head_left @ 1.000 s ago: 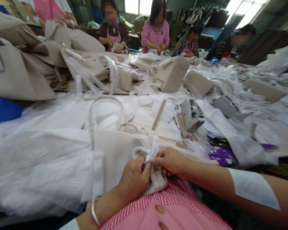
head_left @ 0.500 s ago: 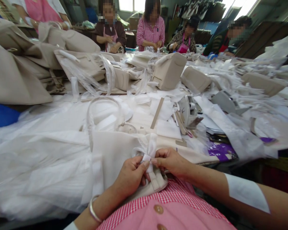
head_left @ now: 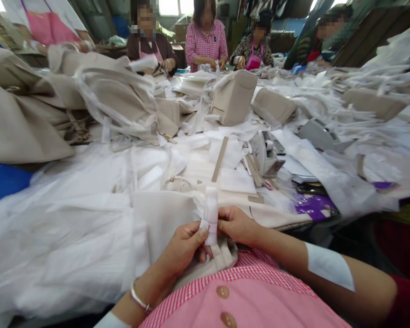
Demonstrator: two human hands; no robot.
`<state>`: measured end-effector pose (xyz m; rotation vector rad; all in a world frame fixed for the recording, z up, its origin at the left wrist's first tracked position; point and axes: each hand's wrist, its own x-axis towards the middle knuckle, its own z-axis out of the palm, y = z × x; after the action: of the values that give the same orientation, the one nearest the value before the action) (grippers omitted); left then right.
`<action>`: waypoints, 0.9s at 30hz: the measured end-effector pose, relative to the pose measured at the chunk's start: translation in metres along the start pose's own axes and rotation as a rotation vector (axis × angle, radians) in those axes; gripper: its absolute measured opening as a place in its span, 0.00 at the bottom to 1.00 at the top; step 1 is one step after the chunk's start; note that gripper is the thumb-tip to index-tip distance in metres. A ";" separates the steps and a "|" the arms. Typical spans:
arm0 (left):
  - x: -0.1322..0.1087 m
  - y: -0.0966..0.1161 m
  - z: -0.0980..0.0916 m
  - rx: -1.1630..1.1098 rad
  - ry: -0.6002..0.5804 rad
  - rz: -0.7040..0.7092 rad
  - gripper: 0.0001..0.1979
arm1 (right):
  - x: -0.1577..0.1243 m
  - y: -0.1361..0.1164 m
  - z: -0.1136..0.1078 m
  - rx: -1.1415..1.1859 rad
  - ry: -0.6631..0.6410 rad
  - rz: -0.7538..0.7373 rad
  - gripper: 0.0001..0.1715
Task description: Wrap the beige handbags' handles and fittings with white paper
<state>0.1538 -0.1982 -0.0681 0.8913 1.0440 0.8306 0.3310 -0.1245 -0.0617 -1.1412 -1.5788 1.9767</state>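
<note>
A pale cream bag lies against the pink apron, partly under my hands. A white wrapping strip stands upright at the bag's near right side, with a narrower white band across it. My left hand is closed, its thumb pressing the band and the strip from the left. From the right, my right hand is closed with bent fingers at the strip's other edge; its fingertips are partly hidden behind the strip. Below them a cream strap end shows. What the white strip covers is hidden.
White plastic and foam sheets cover the left side. A grey tape dispenser and a beige strip lie ahead. More beige bags are piled beyond. Across the table, several co-workers handle materials.
The white strip, bunched and folded before, now stands straighter and flatter. My right fingers have moved slightly up and behind it. At the back left, a bag with a wrapped handle has shifted.
</note>
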 end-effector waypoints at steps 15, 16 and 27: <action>-0.015 0.030 0.000 1.175 0.321 0.436 0.13 | -0.023 -0.005 0.008 0.005 0.107 -0.070 0.21; -0.015 0.034 0.000 1.185 0.260 0.453 0.11 | -0.019 -0.006 0.009 -0.017 0.147 -0.047 0.21; -0.012 0.043 -0.013 0.414 0.451 0.050 0.30 | 0.007 -0.005 0.023 0.546 -0.102 -0.001 0.30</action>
<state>0.1320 -0.1891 -0.0279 1.1067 1.6339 0.8957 0.3087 -0.1327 -0.0584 -0.8258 -0.9735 2.2912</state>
